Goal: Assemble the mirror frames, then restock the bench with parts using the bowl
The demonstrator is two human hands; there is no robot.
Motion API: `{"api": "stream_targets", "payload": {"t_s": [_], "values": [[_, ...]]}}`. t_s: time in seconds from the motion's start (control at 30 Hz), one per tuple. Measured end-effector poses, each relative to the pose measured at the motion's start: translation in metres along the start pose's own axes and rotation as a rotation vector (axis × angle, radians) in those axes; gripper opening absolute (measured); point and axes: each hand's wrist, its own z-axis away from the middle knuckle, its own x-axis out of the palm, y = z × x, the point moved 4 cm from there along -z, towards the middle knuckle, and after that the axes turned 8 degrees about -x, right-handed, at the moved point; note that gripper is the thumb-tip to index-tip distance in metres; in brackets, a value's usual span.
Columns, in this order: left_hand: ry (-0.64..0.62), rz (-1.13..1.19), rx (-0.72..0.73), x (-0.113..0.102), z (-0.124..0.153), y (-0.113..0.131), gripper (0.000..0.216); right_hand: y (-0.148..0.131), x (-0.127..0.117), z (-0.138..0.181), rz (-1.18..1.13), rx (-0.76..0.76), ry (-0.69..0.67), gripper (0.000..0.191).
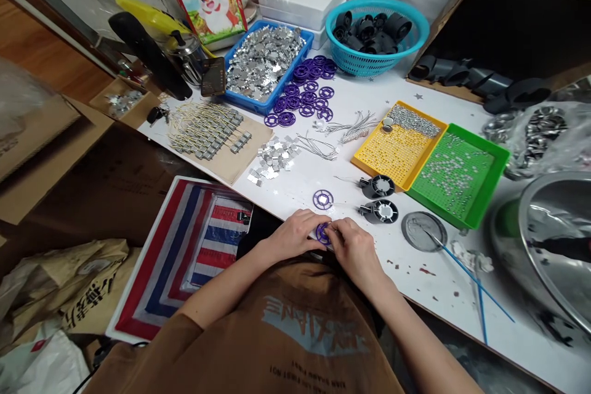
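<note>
A purple spoked plastic ring (pixel 322 233) is pinched between my two hands at the table's front edge. My left hand (pixel 298 233) grips it from the left, fingers curled and partly hiding it. From the right, my right hand (pixel 351 247) closes thumb and fingers on the same ring. Just beyond lies another purple ring (pixel 322 199) with a small square metal plate at its centre. To the right, two black cylindrical housings (pixel 381 211) with spoked ends and thin wires rest on the table.
Loose metal plates (pixel 277 157) and wired blocks (pixel 210 132) lie at left. Behind are a blue tray (pixel 225 96) of metal pieces and more purple rings (pixel 307 109). Yellow (pixel 357 161) and green (pixel 503 157) trays, a paste lid (pixel 422 231) with blue sticks and a steel bowl (pixel 526 228) stand right.
</note>
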Motion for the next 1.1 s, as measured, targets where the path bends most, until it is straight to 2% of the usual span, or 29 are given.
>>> {"api": "stream_targets", "payload": {"t_s": [0.07,0.13,0.23,0.3,0.37,0.47,0.6,0.7,0.77,0.87,0.93,1.03,1.1], "values": [[0.019,0.099,-0.096,0.000,0.000,-0.004,0.052,-0.005,0.001,0.005,-0.047,-0.073,-0.016,0.017],[0.014,0.211,-0.215,0.001,0.001,-0.009,0.055,-0.006,-0.003,0.010,-0.126,-0.112,-0.043,0.028],[-0.014,0.310,-0.366,0.001,0.002,-0.013,0.062,0.004,-0.016,0.016,-0.238,-0.035,0.007,0.044],[-0.026,0.317,-0.417,0.001,0.002,-0.014,0.062,0.015,-0.023,0.020,-0.286,0.051,0.077,0.037],[-0.035,0.310,-0.434,0.000,0.000,-0.014,0.060,0.021,-0.028,0.023,-0.303,0.079,0.146,0.024],[-0.063,0.323,-0.441,0.001,-0.002,-0.014,0.060,0.020,-0.032,0.023,-0.270,-0.011,0.205,0.012],[-0.100,0.346,-0.460,0.004,-0.002,-0.015,0.061,0.006,-0.032,0.019,-0.124,-0.177,0.172,0.015],[-0.091,0.346,-0.477,0.007,-0.001,-0.018,0.062,-0.001,-0.031,0.017,-0.004,-0.260,0.209,0.017],[-0.081,0.348,-0.476,0.009,0.000,-0.019,0.062,-0.005,-0.028,0.017,0.009,-0.295,0.223,0.018],[-0.087,0.372,-0.463,0.010,0.001,-0.018,0.060,-0.004,-0.023,0.016,-0.070,-0.277,0.173,0.017],[-0.107,0.424,-0.454,0.009,0.002,-0.016,0.060,-0.001,-0.022,0.014,-0.136,-0.220,0.096,0.028],[-0.167,0.531,-0.423,0.008,0.001,-0.010,0.061,0.004,-0.024,0.014,-0.212,-0.160,-0.052,0.066],[-0.206,0.588,-0.396,0.008,0.000,-0.006,0.061,0.004,-0.025,0.014,-0.223,-0.158,-0.132,0.075]]}}
